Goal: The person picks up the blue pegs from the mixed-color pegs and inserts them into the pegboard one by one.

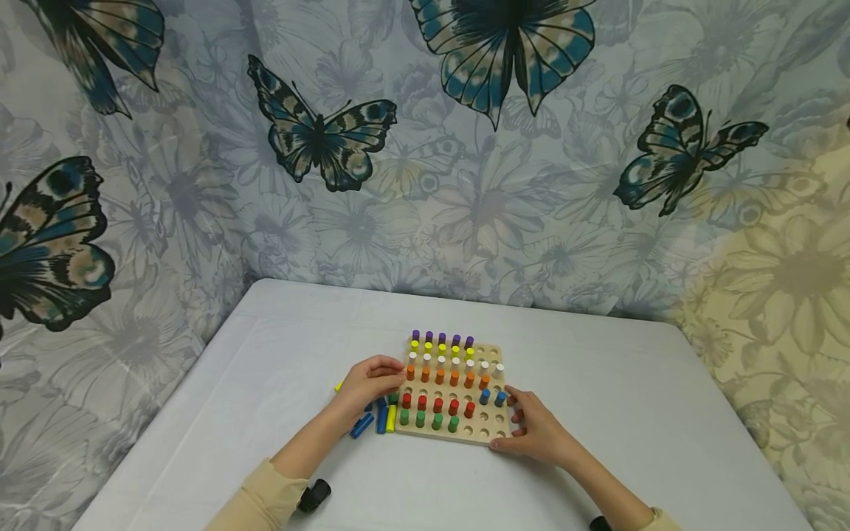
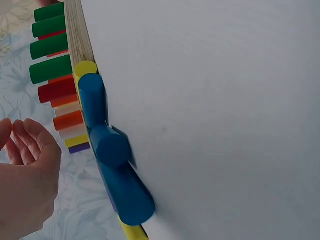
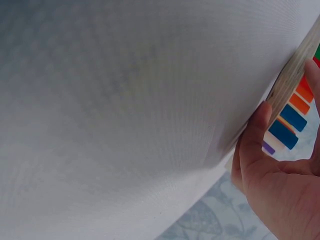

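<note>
A square wooden pegboard (image 1: 491, 426) holds rows of purple, yellow, white, orange, red and green pegs, with two blue pegs (image 1: 492, 397) at its right side. My right hand (image 1: 534, 428) holds the board's near right corner, thumb by the front corner and fingers against the right edge. By the left edge, close to the white and orange rows, hovers my left hand (image 1: 368, 383). Its thumb and fingertips are near each other, nothing visible between them in the left wrist view. Loose blue pegs (image 2: 132, 195) and a yellow peg (image 1: 391, 419) lie beside the board's left edge, partly behind that hand.
A white-covered table (image 1: 564, 354) carries the board. Patterned butterfly cloth (image 1: 465, 221) hangs behind it. Black wrist devices (image 1: 315, 495) show near both forearms at the bottom.
</note>
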`<state>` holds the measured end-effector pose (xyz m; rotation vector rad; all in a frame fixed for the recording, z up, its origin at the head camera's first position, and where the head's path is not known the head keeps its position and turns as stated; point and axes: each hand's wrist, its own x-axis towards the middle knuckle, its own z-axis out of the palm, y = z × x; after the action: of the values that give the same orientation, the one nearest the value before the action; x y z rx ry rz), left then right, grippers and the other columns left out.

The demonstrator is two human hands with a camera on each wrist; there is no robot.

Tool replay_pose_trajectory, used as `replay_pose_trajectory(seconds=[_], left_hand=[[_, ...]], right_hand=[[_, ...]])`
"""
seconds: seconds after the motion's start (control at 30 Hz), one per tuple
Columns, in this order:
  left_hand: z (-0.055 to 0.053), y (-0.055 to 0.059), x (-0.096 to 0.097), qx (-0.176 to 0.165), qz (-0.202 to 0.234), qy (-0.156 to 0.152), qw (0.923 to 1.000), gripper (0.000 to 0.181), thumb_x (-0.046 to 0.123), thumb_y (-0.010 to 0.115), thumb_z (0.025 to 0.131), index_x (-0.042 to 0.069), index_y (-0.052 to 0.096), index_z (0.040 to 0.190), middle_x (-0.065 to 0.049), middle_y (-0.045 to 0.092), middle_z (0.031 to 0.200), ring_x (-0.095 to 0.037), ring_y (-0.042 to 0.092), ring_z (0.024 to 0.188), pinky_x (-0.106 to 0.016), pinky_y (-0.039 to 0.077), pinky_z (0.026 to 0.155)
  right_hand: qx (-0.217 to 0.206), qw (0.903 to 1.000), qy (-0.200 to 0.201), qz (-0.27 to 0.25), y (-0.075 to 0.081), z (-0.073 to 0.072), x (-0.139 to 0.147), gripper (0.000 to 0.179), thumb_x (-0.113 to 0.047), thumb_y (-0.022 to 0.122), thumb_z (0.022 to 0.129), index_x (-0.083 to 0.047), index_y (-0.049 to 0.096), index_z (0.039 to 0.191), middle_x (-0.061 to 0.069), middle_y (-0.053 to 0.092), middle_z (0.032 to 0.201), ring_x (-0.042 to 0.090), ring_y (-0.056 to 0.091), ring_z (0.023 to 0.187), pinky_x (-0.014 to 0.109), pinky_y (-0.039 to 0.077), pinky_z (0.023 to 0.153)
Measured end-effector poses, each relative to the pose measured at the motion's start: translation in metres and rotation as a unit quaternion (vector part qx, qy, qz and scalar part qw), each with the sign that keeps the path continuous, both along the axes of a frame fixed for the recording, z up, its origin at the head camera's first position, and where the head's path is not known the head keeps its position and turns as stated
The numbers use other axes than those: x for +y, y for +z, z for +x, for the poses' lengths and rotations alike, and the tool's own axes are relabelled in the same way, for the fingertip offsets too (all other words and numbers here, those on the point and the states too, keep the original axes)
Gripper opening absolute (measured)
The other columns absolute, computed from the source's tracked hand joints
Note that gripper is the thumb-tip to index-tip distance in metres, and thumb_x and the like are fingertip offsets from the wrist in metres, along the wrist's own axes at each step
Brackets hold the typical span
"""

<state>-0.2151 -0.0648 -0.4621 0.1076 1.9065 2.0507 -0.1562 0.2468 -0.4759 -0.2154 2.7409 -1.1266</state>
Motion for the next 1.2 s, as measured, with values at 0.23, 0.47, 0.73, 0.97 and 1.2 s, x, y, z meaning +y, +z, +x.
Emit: replay_pose_trajectory(seconds=[0.23, 0.47, 0.73, 0.97, 1.2], left_hand=[[0.002, -0.005, -0.009, 0.002, -0.022, 0.002, 0.9998, 0.041, 0.019, 0.07, 0.082, -0.004, 0.056, 0.113, -0.008, 0.064, 0.101, -0.022, 0.06, 0.096, -0.036, 0.049, 0.085], [0.004, -0.007, -0.02, 0.002, -0.044, 0.005, 0.999, 0.041, 0.019, 0.071, 0.081, -0.004, 0.057, 0.112, -0.009, 0.065, 0.099, -0.026, 0.061, 0.093, -0.033, 0.051, 0.08], [-0.001, -0.011, -0.035, 0.007, -0.113, 0.002, 0.9936, 0.035, 0.021, 0.069, 0.082, 0.001, 0.06, 0.109, -0.009, 0.065, 0.099, -0.022, 0.061, 0.089, -0.034, 0.052, 0.079], [0.001, -0.01, -0.046, 0.041, -0.177, -0.016, 0.9833, 0.027, 0.02, 0.067, 0.084, 0.005, 0.061, 0.105, -0.004, 0.065, 0.093, -0.019, 0.06, 0.083, -0.03, 0.052, 0.075], [0.006, -0.009, -0.054, 0.1, -0.267, -0.049, 0.9574, 0.018, 0.02, 0.069, 0.082, 0.01, 0.063, 0.096, 0.0, 0.061, 0.082, -0.016, 0.055, 0.075, -0.025, 0.048, 0.069]], right_hand=[[-0.006, 1.0, -0.003, -0.003, 0.001, 0.001, -0.001, 0.097, -0.031, 0.084, 0.063, 0.002, 0.032, 0.138, 0.01, 0.044, 0.113, 0.018, 0.044, 0.087, 0.022, 0.049, 0.066], [-0.004, 1.0, -0.002, 0.006, 0.001, 0.001, -0.001, 0.098, -0.033, 0.084, 0.063, 0.002, 0.031, 0.138, 0.009, 0.044, 0.113, 0.017, 0.044, 0.086, 0.021, 0.049, 0.066], [0.0, 1.0, -0.002, 0.009, 0.001, 0.001, -0.001, 0.098, -0.033, 0.084, 0.063, 0.003, 0.031, 0.138, 0.01, 0.044, 0.112, 0.017, 0.044, 0.086, 0.021, 0.048, 0.065], [-0.001, 1.0, -0.001, 0.006, 0.002, 0.001, -0.001, 0.098, -0.033, 0.083, 0.064, 0.003, 0.031, 0.138, 0.01, 0.044, 0.113, 0.017, 0.044, 0.086, 0.021, 0.049, 0.066], [-0.001, 1.0, -0.003, 0.006, 0.001, 0.001, -0.001, 0.098, -0.033, 0.084, 0.063, 0.003, 0.031, 0.138, 0.01, 0.044, 0.113, 0.018, 0.044, 0.086, 0.021, 0.049, 0.066]])
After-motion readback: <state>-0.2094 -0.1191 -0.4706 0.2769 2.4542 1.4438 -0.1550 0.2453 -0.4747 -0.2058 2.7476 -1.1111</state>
